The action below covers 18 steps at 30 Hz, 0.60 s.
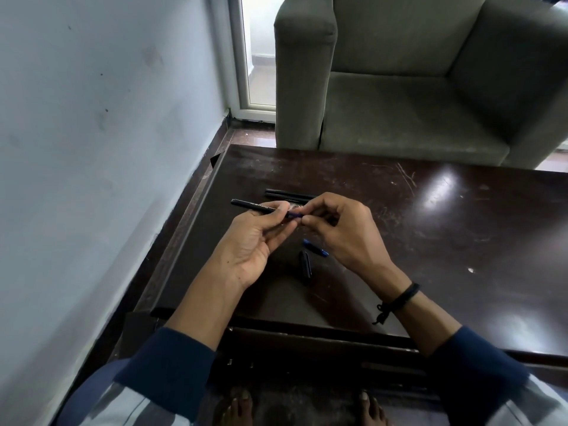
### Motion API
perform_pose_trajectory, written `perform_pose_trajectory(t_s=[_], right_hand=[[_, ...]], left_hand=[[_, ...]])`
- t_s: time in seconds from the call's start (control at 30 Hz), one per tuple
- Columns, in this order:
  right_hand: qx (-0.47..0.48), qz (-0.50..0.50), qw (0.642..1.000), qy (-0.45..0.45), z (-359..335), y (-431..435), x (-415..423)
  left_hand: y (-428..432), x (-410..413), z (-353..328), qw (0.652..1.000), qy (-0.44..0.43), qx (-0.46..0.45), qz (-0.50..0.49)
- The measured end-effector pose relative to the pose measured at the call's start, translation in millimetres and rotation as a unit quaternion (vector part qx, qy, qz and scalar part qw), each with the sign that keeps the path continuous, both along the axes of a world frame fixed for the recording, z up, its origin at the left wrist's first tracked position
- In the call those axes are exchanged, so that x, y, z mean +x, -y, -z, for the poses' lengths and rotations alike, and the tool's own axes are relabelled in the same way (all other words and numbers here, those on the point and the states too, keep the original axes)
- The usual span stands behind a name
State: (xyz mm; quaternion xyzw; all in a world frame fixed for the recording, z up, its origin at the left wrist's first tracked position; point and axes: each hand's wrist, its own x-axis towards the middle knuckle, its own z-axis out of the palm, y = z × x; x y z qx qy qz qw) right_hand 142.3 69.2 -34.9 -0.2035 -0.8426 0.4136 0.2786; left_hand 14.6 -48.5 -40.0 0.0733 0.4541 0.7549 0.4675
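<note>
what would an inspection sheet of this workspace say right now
surface: dark brown glossy wooden table, scratched and scuffed, with light glare
job's things: slim black plastic pen held above the table, blue end between both hands
clutter: two more black pens side by side beyond the hands; short blue plastic cap and short black plastic cap lie near the right hand
hands: left hand grips the barrel; right hand fingers pinch the blue end
cables: nothing seen
surroundings: grey-green fabric armchair behind the table, white wall at left
</note>
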Motion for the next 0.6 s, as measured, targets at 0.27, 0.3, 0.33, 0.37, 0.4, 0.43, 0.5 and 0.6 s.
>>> perform_pose_trajectory(t_s=[0.27, 0.3, 0.33, 0.37, 0.4, 0.43, 0.5, 0.6], right_hand=[[-0.012, 0.017, 1.0, 0.017, 7.6, -1.6, -1.6], [-0.015, 0.016, 1.0, 0.019, 6.7, -1.9, -1.5], [-0.02, 0.012, 1.0, 0.021, 4.2, -2.1, -1.2], [-0.025, 0.008, 0.999, 0.023, 1.5, -2.6, -0.6], [-0.03, 0.009, 0.999, 0.024, -1.6, -3.4, 0.1], [-0.032, 0.018, 0.999, 0.023, -4.0, -5.2, 0.7], [-0.032, 0.056, 0.998, 0.022, -5.8, -10.8, 1.8], [0.009, 0.091, 0.99, 0.11, -1.5, -18.7, 5.4]], left_hand=[[2.5, 2.6, 1.3, 0.999, -0.017, -0.022, 0.024], [2.7, 2.8, 0.9, 0.999, -0.014, -0.025, 0.024], [2.7, 3.0, 0.3, 1.0, -0.006, -0.022, 0.019], [2.6, 2.7, -0.2, 1.0, 0.003, -0.016, 0.012], [2.3, 2.0, -0.8, 1.0, 0.012, -0.008, 0.0], [2.2, 0.6, -1.5, 1.0, 0.02, -0.002, -0.016], [2.8, -4.1, -3.1, 0.998, 0.034, 0.005, -0.05], [4.3, -12.7, -4.4, 0.995, 0.05, 0.005, -0.083]])
